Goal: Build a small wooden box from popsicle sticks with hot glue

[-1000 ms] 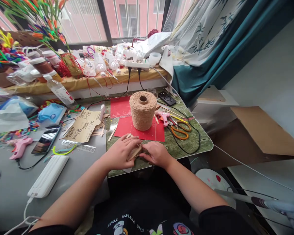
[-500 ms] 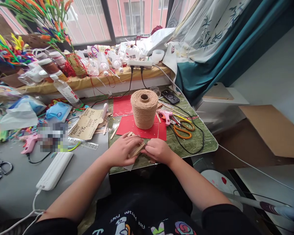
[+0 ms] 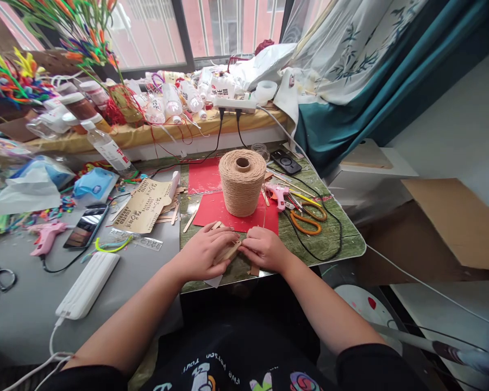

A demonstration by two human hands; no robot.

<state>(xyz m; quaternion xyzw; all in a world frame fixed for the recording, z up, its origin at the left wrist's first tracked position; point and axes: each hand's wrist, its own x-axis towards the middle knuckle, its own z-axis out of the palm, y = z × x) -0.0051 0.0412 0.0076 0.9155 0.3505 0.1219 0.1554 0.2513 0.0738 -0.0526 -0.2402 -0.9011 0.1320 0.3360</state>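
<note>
**Wooden piece [image 3: 229, 253] held at near edge of green table [image 3: 350, 239]**

The green, wood-patterned table occupies the centre and right; a grey work surface [image 3: 24, 331] adjoins it on the left. A cone of twine [image 3: 242, 190] stands upright on the green table, just beyond the hands. Beneath it lie red sheets [image 3: 212, 212], which extend out to the left and right of its base. A brown printed sheet [image 3: 144, 206] lies on the left, mostly over the grey surface.

The left hand [image 3: 206, 252] is closed over the wooden piece, fingers across its top and thumb along the near side. The right hand [image 3: 264, 248] is curled, its fingertips at the piece's right end; whether they pinch it or something smaller cannot be told. The hands are near each other, not pressed together.

Orange-handled scissors [image 3: 305, 232] lie right of the cone, near a pink glue gun [image 3: 277, 194]. The wooden piece is partly hidden by the left hand. One craft stick [image 3: 190, 221] lies left of the red sheets.
</note>
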